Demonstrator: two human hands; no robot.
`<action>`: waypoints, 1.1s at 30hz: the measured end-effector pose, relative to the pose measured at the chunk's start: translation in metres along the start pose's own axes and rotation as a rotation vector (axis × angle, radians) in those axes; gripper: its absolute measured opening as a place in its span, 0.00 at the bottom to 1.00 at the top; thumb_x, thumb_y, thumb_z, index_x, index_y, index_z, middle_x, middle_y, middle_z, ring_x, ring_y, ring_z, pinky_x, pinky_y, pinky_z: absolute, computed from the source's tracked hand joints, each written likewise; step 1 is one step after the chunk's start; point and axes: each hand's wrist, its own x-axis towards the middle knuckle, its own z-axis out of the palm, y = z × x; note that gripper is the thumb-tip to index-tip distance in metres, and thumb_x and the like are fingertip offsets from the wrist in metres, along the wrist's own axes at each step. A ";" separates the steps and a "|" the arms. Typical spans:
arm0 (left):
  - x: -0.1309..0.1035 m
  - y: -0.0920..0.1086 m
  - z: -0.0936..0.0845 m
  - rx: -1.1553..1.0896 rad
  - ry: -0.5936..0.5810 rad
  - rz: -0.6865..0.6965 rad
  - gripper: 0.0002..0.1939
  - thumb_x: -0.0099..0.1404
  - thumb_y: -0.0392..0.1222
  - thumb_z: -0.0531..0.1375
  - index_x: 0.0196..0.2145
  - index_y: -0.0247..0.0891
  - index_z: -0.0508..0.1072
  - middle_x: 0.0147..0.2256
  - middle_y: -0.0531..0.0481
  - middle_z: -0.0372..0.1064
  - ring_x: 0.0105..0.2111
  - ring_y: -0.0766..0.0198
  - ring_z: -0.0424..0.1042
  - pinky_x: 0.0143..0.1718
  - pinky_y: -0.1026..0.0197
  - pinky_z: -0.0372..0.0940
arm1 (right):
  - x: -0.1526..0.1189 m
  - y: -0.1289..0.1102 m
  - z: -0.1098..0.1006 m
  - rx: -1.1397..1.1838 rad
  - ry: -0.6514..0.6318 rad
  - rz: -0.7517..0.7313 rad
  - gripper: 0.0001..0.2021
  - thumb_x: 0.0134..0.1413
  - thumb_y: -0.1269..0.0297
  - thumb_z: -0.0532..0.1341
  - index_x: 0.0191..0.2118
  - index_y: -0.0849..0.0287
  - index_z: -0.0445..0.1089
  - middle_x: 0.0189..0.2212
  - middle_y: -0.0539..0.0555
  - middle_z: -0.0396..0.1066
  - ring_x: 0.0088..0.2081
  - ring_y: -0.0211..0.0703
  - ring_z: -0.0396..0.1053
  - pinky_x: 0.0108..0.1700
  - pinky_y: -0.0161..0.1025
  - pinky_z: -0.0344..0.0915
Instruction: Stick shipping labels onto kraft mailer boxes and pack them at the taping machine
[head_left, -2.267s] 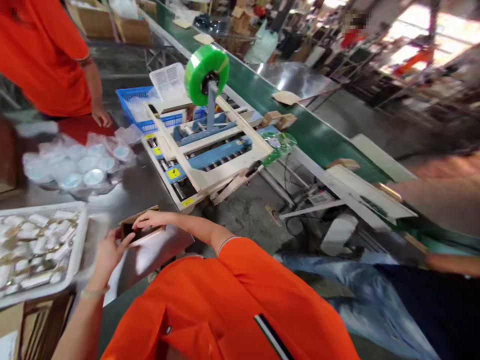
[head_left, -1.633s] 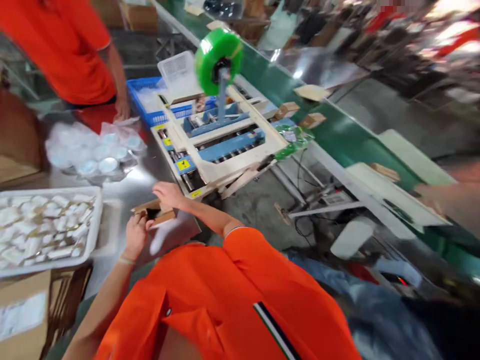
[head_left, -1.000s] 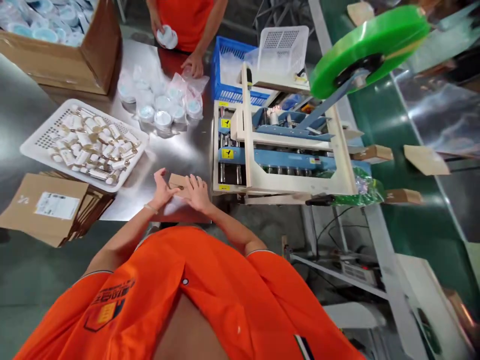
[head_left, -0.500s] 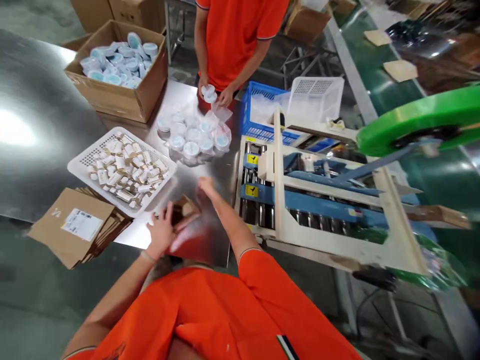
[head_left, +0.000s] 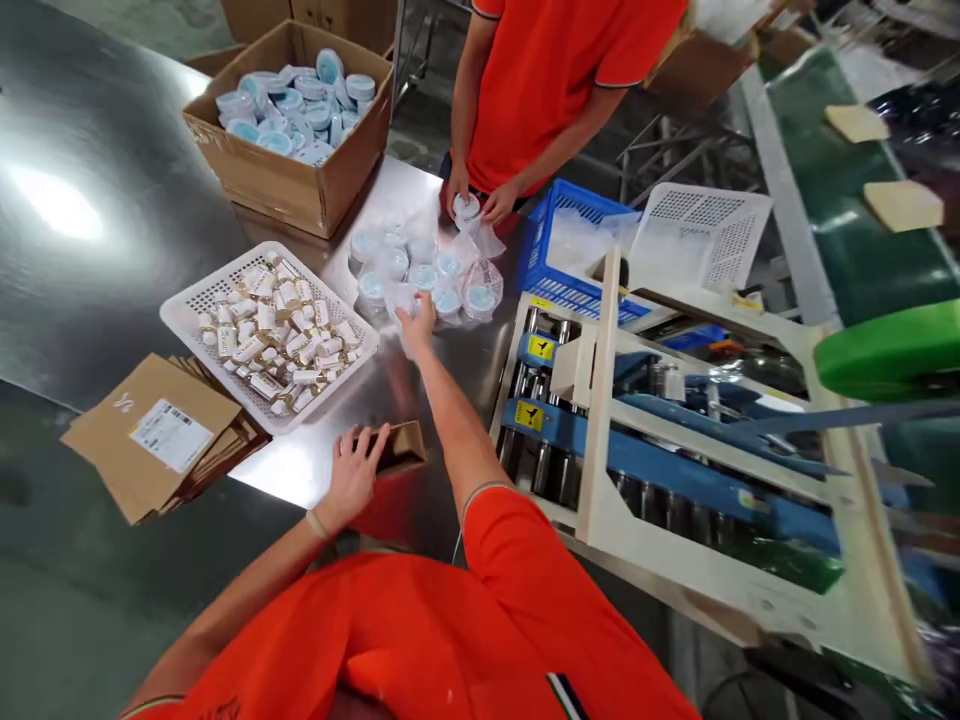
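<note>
My left hand point(head_left: 354, 480) rests against a small open cardboard box point(head_left: 409, 447) near the table's front edge, its fingers over the box's left side. The box's opening faces up; its inside is dark. Farther out, my right hand point(head_left: 418, 325) is closed at the near side of a group of round, plastic-wrapped jars point(head_left: 448, 302) with pale blue lids. Its fingers pinch a whitish plastic-wrapped jar point(head_left: 397, 297), partly hidden by the hand. To the left, a white perforated basket point(head_left: 184, 318) holds many small white-labelled bottles point(head_left: 264, 318) with gold trim.
Flattened cardboard boxes point(head_left: 154, 430) lie at the left edge. A large carton point(head_left: 277, 190) of wrapped jars stands behind. Across the table a co-worker's hands point(head_left: 480, 205) handle a jar. A roller taping machine point(head_left: 566, 430) and a blue crate point(head_left: 536, 250) stand at right.
My right hand has reached forward to the wrapped jars and closed on one. My left hand stays at the small box, now seen more upright. The view has shifted.
</note>
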 end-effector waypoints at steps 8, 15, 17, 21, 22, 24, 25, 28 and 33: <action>0.002 -0.026 0.032 -0.443 0.212 0.028 0.56 0.64 0.65 0.70 0.76 0.27 0.56 0.65 0.21 0.67 0.64 0.27 0.68 0.67 0.28 0.63 | -0.238 -0.027 -0.103 -0.337 -0.421 -0.250 0.19 0.76 0.67 0.60 0.61 0.43 0.82 0.67 0.61 0.72 0.68 0.65 0.68 0.68 0.59 0.70; 0.019 -0.031 0.031 -0.574 0.271 0.085 0.54 0.68 0.57 0.66 0.79 0.27 0.49 0.64 0.24 0.69 0.64 0.36 0.70 0.68 0.34 0.61 | -0.269 -0.055 -0.077 -0.393 -0.602 -0.375 0.11 0.71 0.61 0.68 0.54 0.51 0.84 0.59 0.68 0.73 0.61 0.65 0.66 0.54 0.52 0.78; 0.020 -0.031 0.027 -0.558 0.233 0.091 0.54 0.65 0.52 0.68 0.78 0.26 0.51 0.65 0.23 0.69 0.64 0.36 0.70 0.68 0.35 0.62 | -0.263 -0.061 -0.077 -0.403 -0.644 -0.365 0.09 0.72 0.63 0.67 0.50 0.51 0.85 0.57 0.67 0.73 0.60 0.65 0.65 0.53 0.52 0.78; 0.015 -0.028 0.028 -0.543 0.200 0.078 0.52 0.64 0.48 0.68 0.77 0.24 0.53 0.65 0.23 0.69 0.63 0.36 0.70 0.68 0.36 0.61 | -0.269 -0.066 -0.091 -0.413 -0.714 -0.354 0.12 0.70 0.64 0.69 0.54 0.51 0.85 0.62 0.66 0.70 0.62 0.65 0.65 0.57 0.56 0.75; 0.014 -0.027 0.029 -0.544 0.200 0.077 0.52 0.64 0.48 0.67 0.77 0.24 0.53 0.65 0.24 0.69 0.63 0.37 0.69 0.68 0.36 0.61 | -0.272 -0.065 -0.094 -0.409 -0.717 -0.359 0.13 0.70 0.65 0.68 0.56 0.51 0.84 0.63 0.66 0.70 0.62 0.65 0.65 0.58 0.56 0.75; 0.013 -0.025 0.031 -0.540 0.198 0.066 0.53 0.63 0.50 0.69 0.77 0.26 0.53 0.66 0.25 0.69 0.63 0.37 0.69 0.68 0.37 0.60 | -0.272 -0.063 -0.097 -0.398 -0.721 -0.362 0.17 0.69 0.69 0.67 0.60 0.53 0.82 0.63 0.65 0.71 0.62 0.63 0.66 0.61 0.56 0.72; 0.014 -0.024 0.031 -0.534 0.197 0.053 0.55 0.62 0.51 0.70 0.77 0.27 0.54 0.66 0.26 0.69 0.63 0.37 0.69 0.68 0.37 0.61 | -0.270 -0.061 -0.098 -0.388 -0.734 -0.357 0.19 0.68 0.71 0.66 0.62 0.55 0.80 0.63 0.65 0.73 0.61 0.62 0.67 0.63 0.56 0.71; 0.015 -0.021 0.026 -0.507 0.190 0.028 0.55 0.59 0.54 0.74 0.76 0.30 0.60 0.65 0.27 0.70 0.62 0.36 0.70 0.66 0.38 0.62 | -0.258 -0.055 -0.098 -0.345 -0.800 -0.346 0.23 0.65 0.75 0.66 0.63 0.60 0.78 0.60 0.64 0.77 0.59 0.57 0.71 0.67 0.55 0.67; 0.016 -0.017 0.015 -0.491 0.173 0.093 0.37 0.61 0.52 0.74 0.64 0.37 0.76 0.64 0.32 0.71 0.64 0.37 0.68 0.68 0.37 0.61 | -0.244 -0.040 -0.103 -0.299 -0.803 -0.309 0.25 0.62 0.75 0.67 0.64 0.58 0.77 0.66 0.62 0.76 0.63 0.58 0.69 0.67 0.56 0.68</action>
